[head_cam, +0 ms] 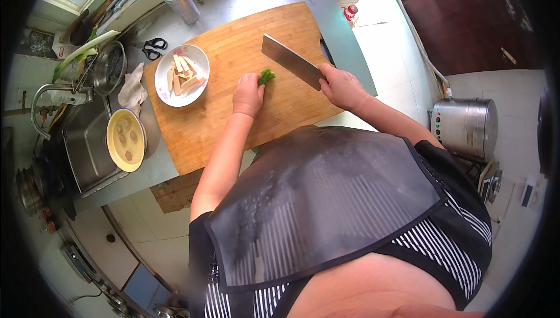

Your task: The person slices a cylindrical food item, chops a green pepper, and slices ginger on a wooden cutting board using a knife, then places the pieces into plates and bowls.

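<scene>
My right hand point(343, 86) grips a cleaver point(291, 61) by its handle, the broad blade pointing away to the upper left over a bamboo cutting board point(227, 130). On the board, my left hand point(247, 93) is closed around a small green vegetable point(266, 76), perhaps a pepper, whose end pokes out past my fingers. The rest of that vegetable is hidden by the hand. The blade is apart from it, to its right. At the board's left, a white bowl point(163, 95) with a floral pattern holds several pale, cut sticks of food point(183, 73).
Black-handled scissors point(154, 48) and a metal can point(181, 3) are behind the board. A crumpled cloth point(132, 88), a yellow bowl point(111, 143) with several round lumps in liquid, and a steel sink point(87, 152) lie left. A large steel pot point(466, 128) stands right.
</scene>
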